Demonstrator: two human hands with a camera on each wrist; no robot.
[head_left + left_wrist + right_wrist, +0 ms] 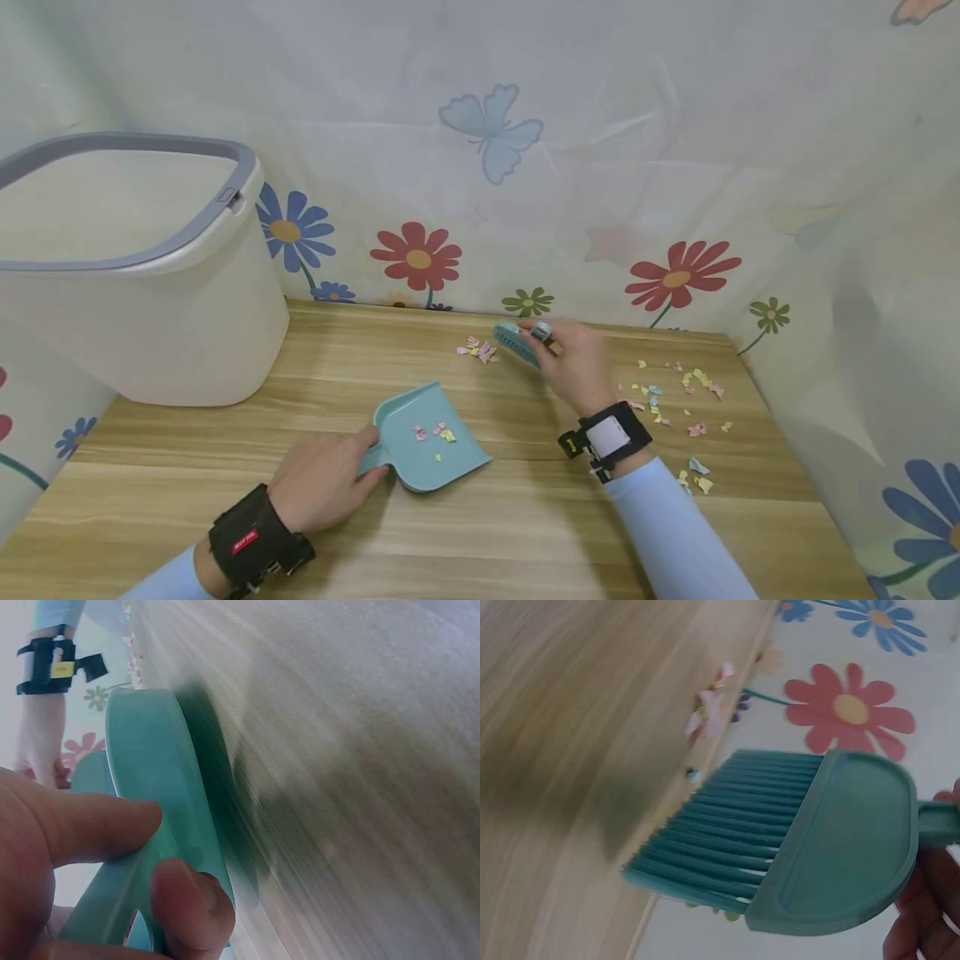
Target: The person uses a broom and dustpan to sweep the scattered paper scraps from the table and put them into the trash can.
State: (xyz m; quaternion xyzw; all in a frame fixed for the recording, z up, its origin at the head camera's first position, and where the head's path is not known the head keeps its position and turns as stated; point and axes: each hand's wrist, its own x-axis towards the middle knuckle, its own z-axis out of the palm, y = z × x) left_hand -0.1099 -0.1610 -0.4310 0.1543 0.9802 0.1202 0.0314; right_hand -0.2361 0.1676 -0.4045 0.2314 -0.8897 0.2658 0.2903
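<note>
My left hand [322, 479] grips the short handle of a teal dustpan [431, 462], thumb and fingers curled round it in the left wrist view. A few pink and yellow paper scraps [447, 435] lie in the pan. My right hand [576, 364] holds a small teal hand brush [832, 847] by its handle, over the back of the table. In the right wrist view the bristles [720, 825] point toward the tabletop. A small heap of pink and yellow scraps [477, 350] lies just left of the brush in the head view.
More paper scraps [697, 429] are scattered on the right side of the wooden table [525, 533]. A large white bin [187, 333] with a grey rim stands at the back left. A flower-printed curtain [562, 233] hangs along the table's back edge.
</note>
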